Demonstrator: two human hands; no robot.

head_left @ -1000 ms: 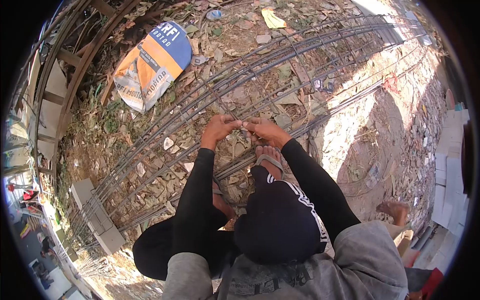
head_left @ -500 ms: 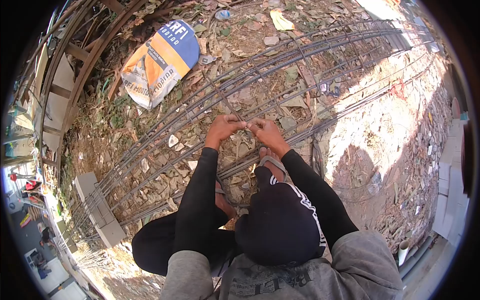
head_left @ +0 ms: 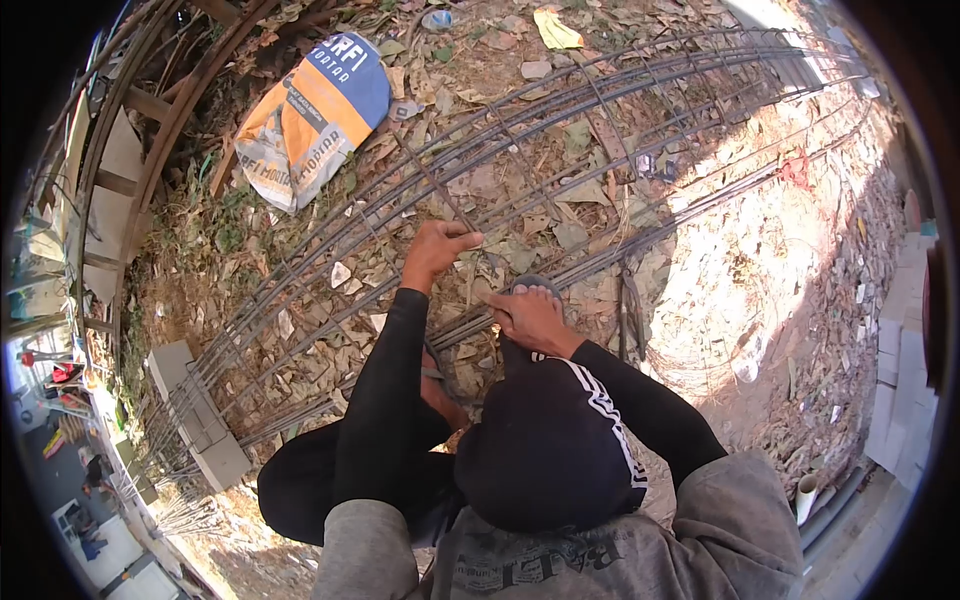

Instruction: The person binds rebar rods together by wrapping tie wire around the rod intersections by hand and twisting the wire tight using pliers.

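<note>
Long thin steel bars joined by cross ties form a cage (head_left: 590,90) that curves across the ground in front of me. My left hand (head_left: 437,252) is pinched at the near side of the cage, by the end of a cross tie; the fingers hide what they grip. Lower and to the right, my right hand (head_left: 528,318) is just before my sandalled foot, its index finger pointing left and the other fingers curled. Whether it holds something small cannot be seen. Several loose bars (head_left: 600,262) run beneath and beside my hands.
An orange, white and blue mortar bag (head_left: 318,120) lies beyond the cage. Grey blocks (head_left: 198,415) sit under the bars at the left. Curved rusty metal frames (head_left: 150,170) stand at the upper left. Dry leaves and rubble cover the ground.
My hands, earlier together at the cage, have come apart. The right hand has moved down towards my foot, while the left has stayed near the tie.
</note>
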